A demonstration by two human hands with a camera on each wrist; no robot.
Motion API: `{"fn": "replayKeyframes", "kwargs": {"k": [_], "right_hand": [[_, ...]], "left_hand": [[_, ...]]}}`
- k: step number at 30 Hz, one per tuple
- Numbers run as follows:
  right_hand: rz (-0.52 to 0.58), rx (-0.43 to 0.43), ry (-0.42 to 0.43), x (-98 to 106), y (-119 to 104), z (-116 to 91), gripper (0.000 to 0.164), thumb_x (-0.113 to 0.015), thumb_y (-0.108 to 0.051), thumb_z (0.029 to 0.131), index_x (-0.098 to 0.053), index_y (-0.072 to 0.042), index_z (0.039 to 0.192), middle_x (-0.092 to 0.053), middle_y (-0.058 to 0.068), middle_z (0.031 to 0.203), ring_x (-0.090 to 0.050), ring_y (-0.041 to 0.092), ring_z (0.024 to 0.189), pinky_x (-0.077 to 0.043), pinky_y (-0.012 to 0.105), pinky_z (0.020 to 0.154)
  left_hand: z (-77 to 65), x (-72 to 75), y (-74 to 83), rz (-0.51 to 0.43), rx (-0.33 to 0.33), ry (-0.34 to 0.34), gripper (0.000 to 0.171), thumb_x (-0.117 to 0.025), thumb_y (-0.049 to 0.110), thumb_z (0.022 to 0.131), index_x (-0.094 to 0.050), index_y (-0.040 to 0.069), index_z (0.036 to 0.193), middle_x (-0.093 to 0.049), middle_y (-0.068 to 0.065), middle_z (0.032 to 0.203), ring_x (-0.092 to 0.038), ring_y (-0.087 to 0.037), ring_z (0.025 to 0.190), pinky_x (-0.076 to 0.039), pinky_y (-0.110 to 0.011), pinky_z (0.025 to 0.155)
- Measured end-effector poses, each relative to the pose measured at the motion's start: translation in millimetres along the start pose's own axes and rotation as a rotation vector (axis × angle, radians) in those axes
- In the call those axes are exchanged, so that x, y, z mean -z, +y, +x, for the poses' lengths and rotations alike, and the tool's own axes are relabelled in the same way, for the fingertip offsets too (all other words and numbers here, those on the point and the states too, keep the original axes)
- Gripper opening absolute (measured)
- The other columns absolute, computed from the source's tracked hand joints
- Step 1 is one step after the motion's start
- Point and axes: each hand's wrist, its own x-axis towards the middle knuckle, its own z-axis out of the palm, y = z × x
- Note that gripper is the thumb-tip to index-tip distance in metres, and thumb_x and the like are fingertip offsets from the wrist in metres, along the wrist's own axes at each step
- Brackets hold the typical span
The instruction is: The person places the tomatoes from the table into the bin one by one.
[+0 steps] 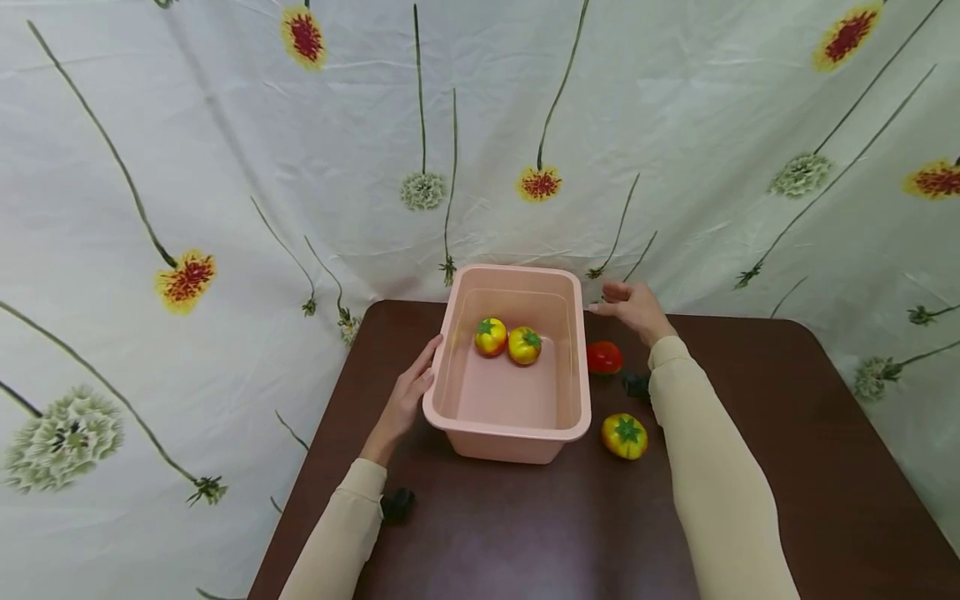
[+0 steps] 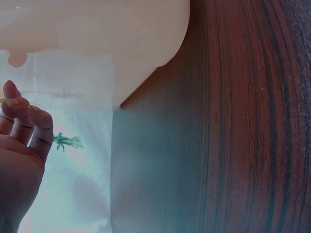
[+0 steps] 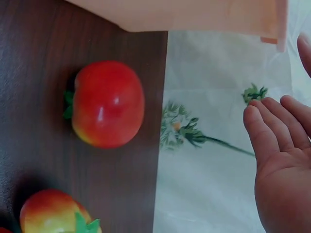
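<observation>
A pink plastic bin [image 1: 508,433] stands on the dark table, holding a yellow-and-red tomato-like fruit [image 1: 491,337] and a yellow one [image 1: 524,345], both with green tops. Alongside the bin's left rim, my left hand [image 1: 405,400] has its fingertips right at the wall; its fingers are loosely bent in the left wrist view. My right hand [image 1: 636,310] hovers by the far right rim with fingers extended and nothing held. Below it lies a red fruit [image 3: 109,104], close to the bin's right side. Nearer the front is a yellow fruit [image 1: 624,437] with a green star-shaped top.
The dark wood-grain table [image 1: 495,533] ends just behind the bin, against a white flower-printed cloth [image 1: 360,133]. Small black devices show at the left wrist [image 1: 397,505] and the right wrist [image 1: 636,385].
</observation>
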Motion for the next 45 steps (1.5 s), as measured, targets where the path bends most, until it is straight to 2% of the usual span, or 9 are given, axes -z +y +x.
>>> {"fn": "replayKeyframes", "kwargs": {"k": [7, 15, 19, 24, 32, 41, 45], "right_hand": [[0.015, -0.020, -0.012, -3, 22, 2, 0.074, -0.073, -0.026, 0.086, -0.039, -0.004, 0.148, -0.042, 0.017, 0.152, -0.040, 0.035, 0.139, -0.029, 0.053, 0.114], [0.025, -0.083, -0.006, -11, 49, -3, 0.076, -0.073, -0.024, 0.085, -0.038, -0.005, 0.149, -0.041, 0.018, 0.152, -0.039, 0.036, 0.139, -0.030, 0.052, 0.115], [-0.001, -0.096, 0.010, -11, 57, -5, 0.075, -0.074, -0.025, 0.084, -0.040, -0.004, 0.148, -0.042, 0.017, 0.152, -0.039, 0.036, 0.139, -0.029, 0.052, 0.115], [-0.018, -0.157, -0.013, -11, 69, -7, 0.075, -0.073, -0.022, 0.084, -0.039, -0.007, 0.149, -0.038, 0.015, 0.155, -0.031, 0.037, 0.143, -0.022, 0.058, 0.116], [-0.073, -0.236, -0.055, -15, 95, -10, 0.079, -0.075, -0.022, 0.083, -0.036, -0.009, 0.151, -0.034, 0.017, 0.156, -0.026, 0.039, 0.144, -0.023, 0.059, 0.116], [-0.126, -0.192, -0.075, -16, 99, -10, 0.080, -0.075, -0.020, 0.083, -0.035, -0.007, 0.151, -0.034, 0.022, 0.155, -0.030, 0.042, 0.140, -0.025, 0.059, 0.114], [-0.151, -0.171, -0.082, -16, 100, -11, 0.077, -0.074, -0.019, 0.085, -0.036, -0.005, 0.150, -0.037, 0.024, 0.153, -0.033, 0.042, 0.139, -0.026, 0.058, 0.114]], "left_hand": [[1.3, 2.2, -0.9, 0.005, 0.005, 0.003, 0.053, -0.033, 0.014, 0.102, -0.029, 0.019, 0.155, -0.030, -0.011, 0.159, -0.040, -0.015, 0.135, -0.035, -0.014, 0.104], [1.1, 2.2, -1.6, -0.024, -0.001, -0.022, 0.055, -0.032, 0.006, 0.101, -0.025, 0.013, 0.155, -0.025, -0.014, 0.160, -0.036, -0.013, 0.138, -0.033, -0.015, 0.106], [1.7, -0.2, -1.7, -0.023, 0.000, -0.008, 0.054, -0.033, 0.009, 0.102, -0.028, 0.016, 0.155, -0.027, -0.010, 0.160, -0.036, -0.010, 0.138, -0.032, -0.014, 0.107], [4.0, -0.8, -1.4, -0.030, -0.004, 0.009, 0.053, -0.033, 0.013, 0.102, -0.030, 0.020, 0.154, -0.030, -0.007, 0.159, -0.038, -0.012, 0.137, -0.033, -0.014, 0.106], [-1.1, -1.4, -0.7, -0.029, 0.000, 0.001, 0.053, -0.032, 0.013, 0.102, -0.028, 0.017, 0.155, -0.026, -0.009, 0.161, -0.035, -0.011, 0.139, -0.031, -0.014, 0.108], [-0.5, -0.3, -0.7, -0.026, 0.003, -0.001, 0.053, -0.032, 0.013, 0.102, -0.029, 0.018, 0.155, -0.028, -0.009, 0.160, -0.040, -0.010, 0.135, -0.034, -0.014, 0.106], [-0.7, -0.4, -1.1, -0.022, 0.011, -0.009, 0.053, -0.033, 0.016, 0.102, -0.029, 0.020, 0.155, -0.028, -0.009, 0.160, -0.038, -0.015, 0.137, -0.034, -0.014, 0.105]]}}
